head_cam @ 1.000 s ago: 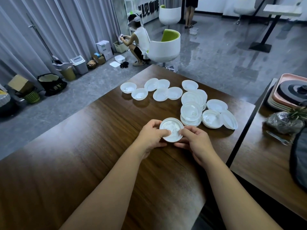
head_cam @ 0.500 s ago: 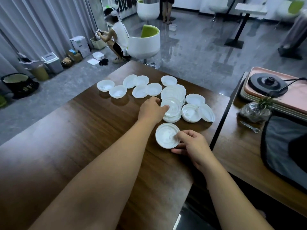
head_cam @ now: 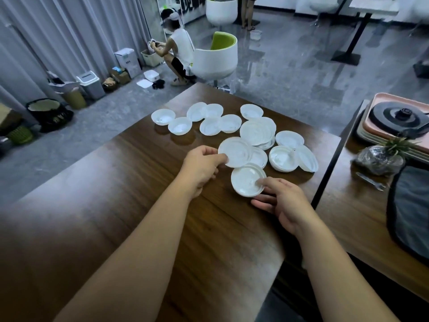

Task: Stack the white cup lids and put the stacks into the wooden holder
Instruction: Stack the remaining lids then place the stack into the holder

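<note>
The left hand (head_cam: pixel 202 165) pinches one white cup lid (head_cam: pixel 234 151) at its 9 o'clock edge, thumb on top. This lid is tilted and raised off the dark wooden tabletop (head_cam: pixel 144 205), and it overlaps another lid lying at its 3 o'clock side.

The right hand (head_cam: pixel 284 202) grasps a small lid stack (head_cam: pixel 248 180) at the stack's 4 o'clock edge, thumb on the upper face and fingers beneath. The stack sits just below the raised lid, at its 5 o'clock.

Loose lids (head_cam: pixel 209 120) lie in a row across the far part of the tabletop, toward 12 o'clock from the hands. A larger pile of lids (head_cam: pixel 257 130) lies at 1 o'clock from the raised lid. Two further lids (head_cam: pixel 283 158) rest at 3 o'clock, one leaning against the other.

On an adjoining table at 3 o'clock stand a pink tray (head_cam: pixel 394 98) carrying a black kettle base (head_cam: pixel 399 118), a small potted plant (head_cam: pixel 383 156) and a fork (head_cam: pixel 370 181).

A seated person (head_cam: pixel 178 47) is on the floor at 11 o'clock, beside a white chair (head_cam: pixel 216 59).
</note>
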Demonstrator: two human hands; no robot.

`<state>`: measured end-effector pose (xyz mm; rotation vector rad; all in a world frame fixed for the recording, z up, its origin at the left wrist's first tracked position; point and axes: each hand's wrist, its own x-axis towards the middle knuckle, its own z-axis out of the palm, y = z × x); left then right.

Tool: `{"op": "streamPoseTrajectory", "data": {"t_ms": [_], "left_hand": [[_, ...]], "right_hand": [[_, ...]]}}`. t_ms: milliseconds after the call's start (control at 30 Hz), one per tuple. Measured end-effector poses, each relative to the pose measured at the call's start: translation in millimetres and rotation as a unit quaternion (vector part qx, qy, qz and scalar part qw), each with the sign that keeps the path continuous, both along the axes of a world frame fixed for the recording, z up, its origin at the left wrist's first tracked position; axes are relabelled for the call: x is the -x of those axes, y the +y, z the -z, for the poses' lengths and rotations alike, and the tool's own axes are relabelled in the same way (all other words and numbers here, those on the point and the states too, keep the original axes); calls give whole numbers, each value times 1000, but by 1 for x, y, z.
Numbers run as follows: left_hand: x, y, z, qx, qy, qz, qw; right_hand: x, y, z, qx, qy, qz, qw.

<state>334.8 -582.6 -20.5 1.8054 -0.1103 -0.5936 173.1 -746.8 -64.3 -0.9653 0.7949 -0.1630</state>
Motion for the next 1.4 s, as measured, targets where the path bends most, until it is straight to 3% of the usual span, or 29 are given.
{"op": "streamPoseTrajectory", "data": {"t_ms": [167, 700, 767, 867, 1033, 1133, 1233, 1333, 1400], "left_hand": [[19, 15, 9, -56, -39, 65, 996], [39, 19, 13, -87, -136, 105, 981], [38, 21, 14, -67, -102, 100, 987], [40, 24, 14, 6, 16, 107, 994], [38, 31, 19, 53, 53, 72, 995], [34, 34, 25, 53, 81, 22, 995], [27, 40, 29, 66, 98, -29, 993], [24, 45, 30, 68, 97, -49, 992], [25, 46, 29, 68, 94, -53, 992]], "right_hand": [[-7, 1, 0, -48, -26, -42, 998], [-12, 5, -1, -14, -55, -64, 996], [-12, 7, -3, -15, -68, -81, 994], [-15, 14, -5, -5, -77, -100, 992], [-17, 23, -5, -2, -75, -123, 990], [-16, 21, -2, 42, -61, -122, 990], [-17, 13, 3, 162, -10, -65, 985], [-22, 7, 8, 315, 36, -41, 948], [-28, 6, 7, 367, 54, -54, 927]]}}
